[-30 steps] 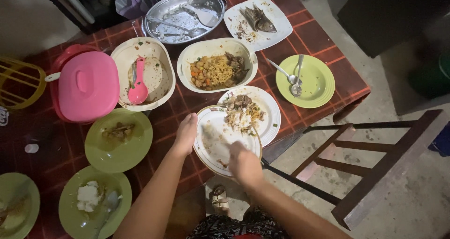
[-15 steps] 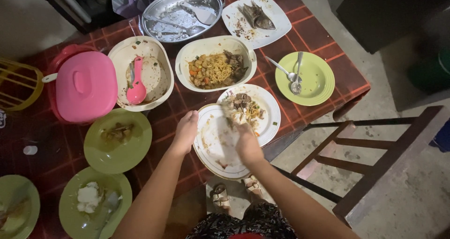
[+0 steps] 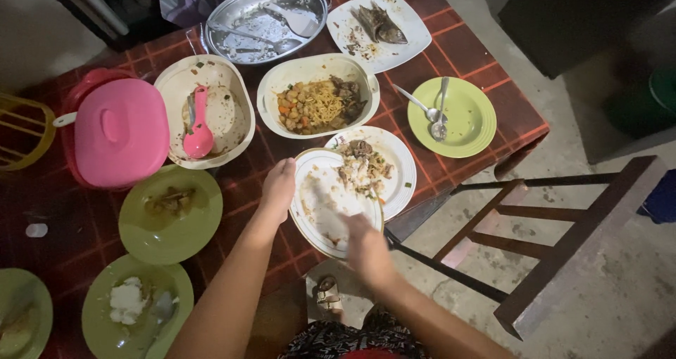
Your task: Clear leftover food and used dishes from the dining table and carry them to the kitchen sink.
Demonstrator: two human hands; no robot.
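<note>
Two hands at a tilted white plate, scraps on the plate beside it.

The left hand [image 3: 279, 181] closes its grip on the plate [image 3: 320, 197]'s left rim; the right hand [image 3: 364, 243] rests blurred over its near edge, grip unclear. Its far edge overlaps a second plate [image 3: 401, 172] heaped with scraps [image 3: 362, 167] on the worktop [image 3: 486, 56]. Behind, a cream dish [image 3: 271, 95] holds noodles [image 3: 320, 107].

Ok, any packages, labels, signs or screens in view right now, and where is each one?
None that can be made out: no package, label, sign or screen shows.
The table holds only dishes, such as the pink lidded container at the left.
The left hand steadies the white plate; the right hand is over its near edge.
</note>
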